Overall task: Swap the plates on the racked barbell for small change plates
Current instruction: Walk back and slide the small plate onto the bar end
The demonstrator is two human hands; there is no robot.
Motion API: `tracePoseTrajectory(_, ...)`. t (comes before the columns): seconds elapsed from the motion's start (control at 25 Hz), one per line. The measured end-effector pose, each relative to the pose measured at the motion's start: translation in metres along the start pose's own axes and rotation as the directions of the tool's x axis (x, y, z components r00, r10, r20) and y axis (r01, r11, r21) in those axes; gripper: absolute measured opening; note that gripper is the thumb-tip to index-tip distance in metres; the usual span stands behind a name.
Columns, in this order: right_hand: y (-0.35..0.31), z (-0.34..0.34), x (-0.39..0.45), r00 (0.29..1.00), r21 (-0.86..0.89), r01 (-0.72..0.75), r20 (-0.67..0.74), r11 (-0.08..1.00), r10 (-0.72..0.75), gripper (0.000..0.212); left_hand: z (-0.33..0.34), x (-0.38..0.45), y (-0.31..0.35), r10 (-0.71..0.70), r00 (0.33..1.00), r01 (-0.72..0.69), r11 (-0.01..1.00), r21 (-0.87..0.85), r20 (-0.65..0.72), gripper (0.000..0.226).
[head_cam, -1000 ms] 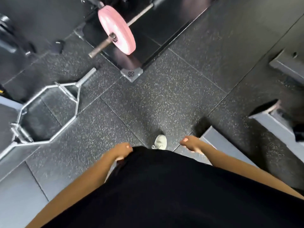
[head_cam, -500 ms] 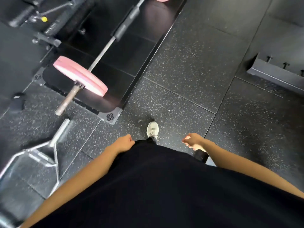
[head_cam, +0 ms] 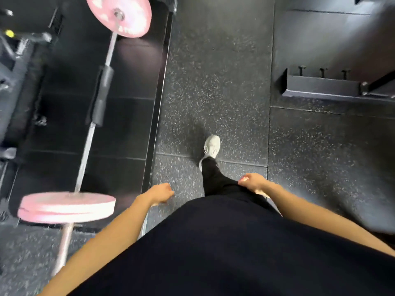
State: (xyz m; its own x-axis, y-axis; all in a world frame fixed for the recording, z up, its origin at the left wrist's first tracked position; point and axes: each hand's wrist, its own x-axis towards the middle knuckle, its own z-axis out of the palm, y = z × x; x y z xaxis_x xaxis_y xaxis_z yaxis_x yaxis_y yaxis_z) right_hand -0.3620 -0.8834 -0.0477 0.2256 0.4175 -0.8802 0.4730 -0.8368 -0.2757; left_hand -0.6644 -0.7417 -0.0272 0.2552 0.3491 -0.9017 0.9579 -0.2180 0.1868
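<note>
— How many plates?
— Two pink plates, near [head_cam: 66, 207] and far [head_cam: 119, 14], on one barbell [head_cam: 85, 150] at left.
— Hands?
— Left hand [head_cam: 161, 193] and right hand [head_cam: 253, 181] loosely curled, holding nothing, apart from it.

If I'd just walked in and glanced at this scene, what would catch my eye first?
Probably the barbell along the left side, with a pink plate on its near end and another pink plate at its far end, top of view. Next, the person's bare left hand and right hand, both holding nothing, low in the middle above the speckled floor, with a white shoe stepping ahead.
</note>
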Motion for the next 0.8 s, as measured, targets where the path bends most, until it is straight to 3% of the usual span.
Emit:
tracePoseTrajectory(0.16, -0.068, -0.113, 0.078, 1.000, 0.016, 0.003, -0.011, 1.000, -0.003, 0.032, -0.123, 0.078, 0.043, -0.067, 0.998, 0.067, 0.995, -0.079, 0.003, 0.025)
tracePoseTrajectory(0.36, -0.156, -0.273, 0.139, 0.995, 0.015, 0.089, -0.056, 0.996, -0.088, 0.045, -0.288, 0.135, 0.106, -0.126, 0.959, 0.011, 0.912, -0.409, -0.256, 0.018)
tracePoseTrajectory(0.44, -0.184, -0.327, 0.166, 0.990, 0.063, 0.114, -0.095, 0.992, -0.108, 0.038, -0.343, 0.162, 0.129, -0.131, 0.957, 0.003, 0.895, -0.445, -0.257, 0.017)
tracePoseTrajectory(0.6, -0.222, -0.401, 0.224, 0.996, 0.121, 0.073, -0.065, 0.990, -0.066, 0.023, -0.423, 0.230, 0.156, -0.162, 0.976, 0.101, 0.928, -0.358, -0.146, 0.026)
tracePoseTrajectory(0.8, -0.271, -0.506, 0.311, 0.997, -0.008, -0.078, -0.004, 0.997, 0.078, 0.022, -0.584, 0.338, 0.217, -0.038, 0.998, 0.038, 0.999, -0.004, -0.054, 0.023)
